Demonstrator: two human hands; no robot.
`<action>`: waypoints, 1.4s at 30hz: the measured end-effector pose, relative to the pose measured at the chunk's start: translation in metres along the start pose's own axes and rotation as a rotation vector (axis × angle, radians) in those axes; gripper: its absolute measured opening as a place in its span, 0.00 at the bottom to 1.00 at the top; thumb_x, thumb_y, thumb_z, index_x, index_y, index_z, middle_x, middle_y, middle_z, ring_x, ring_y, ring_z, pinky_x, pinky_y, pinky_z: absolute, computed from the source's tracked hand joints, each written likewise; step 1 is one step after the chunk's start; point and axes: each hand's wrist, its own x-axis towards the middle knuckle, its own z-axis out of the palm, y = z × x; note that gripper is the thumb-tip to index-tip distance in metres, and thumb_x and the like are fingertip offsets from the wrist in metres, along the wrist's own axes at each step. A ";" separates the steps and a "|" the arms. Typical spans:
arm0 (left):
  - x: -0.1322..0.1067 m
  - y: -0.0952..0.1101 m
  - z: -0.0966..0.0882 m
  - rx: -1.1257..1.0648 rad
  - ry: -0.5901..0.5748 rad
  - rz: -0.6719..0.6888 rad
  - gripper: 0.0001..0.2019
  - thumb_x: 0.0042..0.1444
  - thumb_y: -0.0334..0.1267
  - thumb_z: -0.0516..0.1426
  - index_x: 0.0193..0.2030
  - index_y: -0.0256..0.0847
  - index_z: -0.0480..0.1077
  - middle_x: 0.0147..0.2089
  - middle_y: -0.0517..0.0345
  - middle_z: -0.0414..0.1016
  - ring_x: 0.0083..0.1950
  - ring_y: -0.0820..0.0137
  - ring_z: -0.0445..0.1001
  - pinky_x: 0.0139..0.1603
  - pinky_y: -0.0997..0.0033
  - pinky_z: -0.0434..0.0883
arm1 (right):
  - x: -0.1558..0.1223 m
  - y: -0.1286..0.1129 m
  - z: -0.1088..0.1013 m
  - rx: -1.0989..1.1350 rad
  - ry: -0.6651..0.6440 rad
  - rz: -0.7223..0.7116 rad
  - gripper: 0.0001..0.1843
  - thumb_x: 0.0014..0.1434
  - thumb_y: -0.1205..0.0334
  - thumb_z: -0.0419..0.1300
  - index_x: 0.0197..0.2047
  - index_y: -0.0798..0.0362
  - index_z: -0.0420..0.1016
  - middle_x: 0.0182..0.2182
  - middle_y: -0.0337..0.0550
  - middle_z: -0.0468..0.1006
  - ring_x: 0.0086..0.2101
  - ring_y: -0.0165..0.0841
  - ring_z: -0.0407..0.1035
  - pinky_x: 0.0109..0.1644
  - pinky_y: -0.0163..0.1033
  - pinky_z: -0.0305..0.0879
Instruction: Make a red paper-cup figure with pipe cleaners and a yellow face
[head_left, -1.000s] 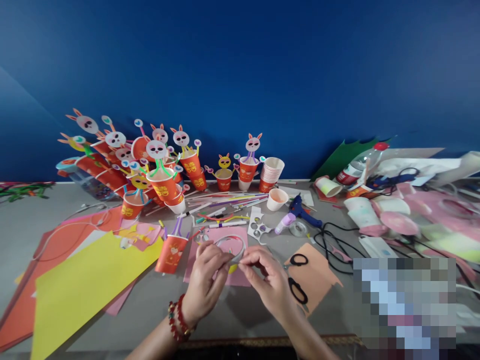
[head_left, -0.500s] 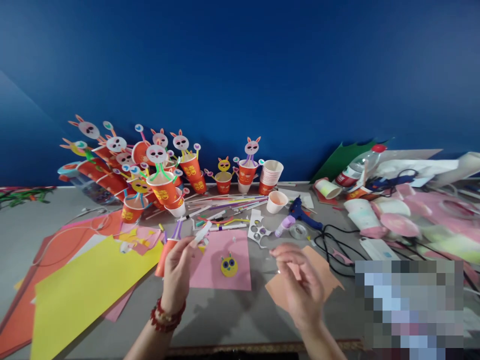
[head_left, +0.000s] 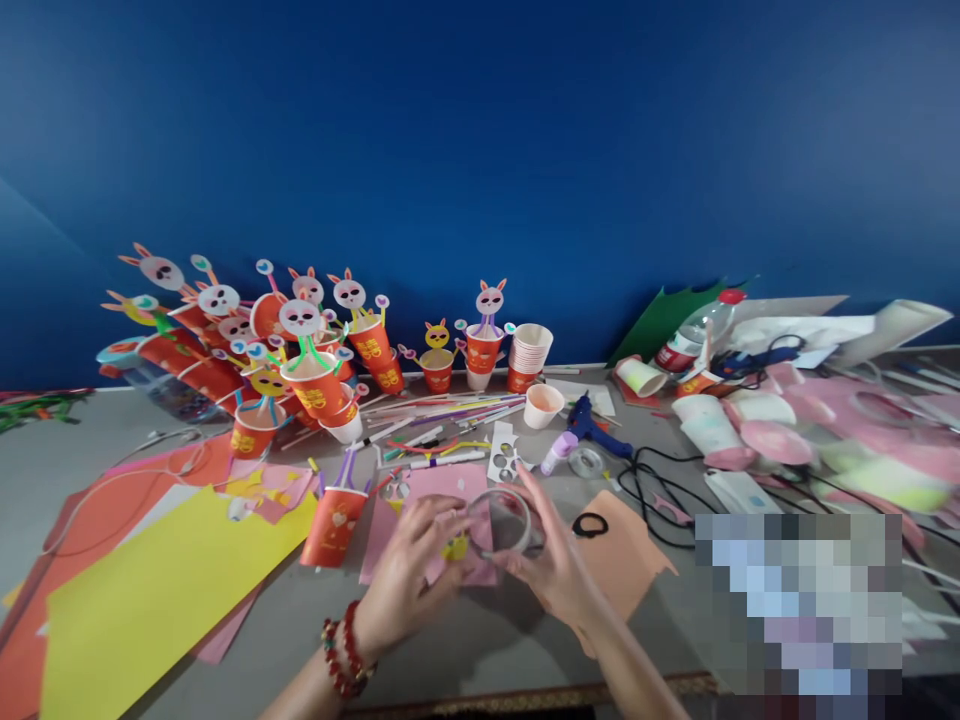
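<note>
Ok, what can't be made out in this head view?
Head view:
Left hand: blurred, so whether it touches the grey ring is unclear.
Yellow cutout: partly hidden by that hand.
Black handle loop: the rest hidden behind the right hand.
Lower right: covered by a pixelated patch.

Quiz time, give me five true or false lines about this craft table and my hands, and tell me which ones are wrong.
1. Your right hand is on a ring-shaped roll. True.
2. The beaded bracelets are on your right wrist. False: the bracelets are on the left wrist.
3. The blue glue gun lies to the right of the pink paper. True.
4. The big yellow sheet is right of your hands. False: the yellow sheet is on the left.
5. The clear bottle has a red cap. True.
</note>
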 end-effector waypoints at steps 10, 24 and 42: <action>-0.016 -0.026 0.023 0.370 -0.078 -0.264 0.26 0.54 0.46 0.65 0.58 0.42 0.68 0.56 0.46 0.71 0.57 0.50 0.69 0.55 0.49 0.71 | -0.007 0.022 -0.029 -0.605 -0.054 -0.113 0.51 0.57 0.61 0.67 0.75 0.42 0.41 0.67 0.50 0.64 0.65 0.51 0.58 0.63 0.56 0.65; -0.007 -0.024 0.026 0.332 -0.041 -0.220 0.11 0.61 0.39 0.58 0.50 0.40 0.72 0.48 0.47 0.75 0.50 0.55 0.73 0.50 0.54 0.72 | -0.002 0.002 0.026 -0.532 -0.045 -0.200 0.29 0.62 0.67 0.59 0.66 0.46 0.64 0.57 0.49 0.76 0.56 0.45 0.71 0.59 0.54 0.71; -0.002 0.002 0.010 -1.259 0.692 -0.647 0.13 0.53 0.41 0.67 0.37 0.40 0.68 0.33 0.57 0.81 0.37 0.65 0.82 0.38 0.67 0.78 | 0.016 -0.029 0.073 0.399 0.117 -0.001 0.33 0.62 0.56 0.64 0.67 0.44 0.57 0.44 0.47 0.78 0.41 0.39 0.76 0.46 0.46 0.77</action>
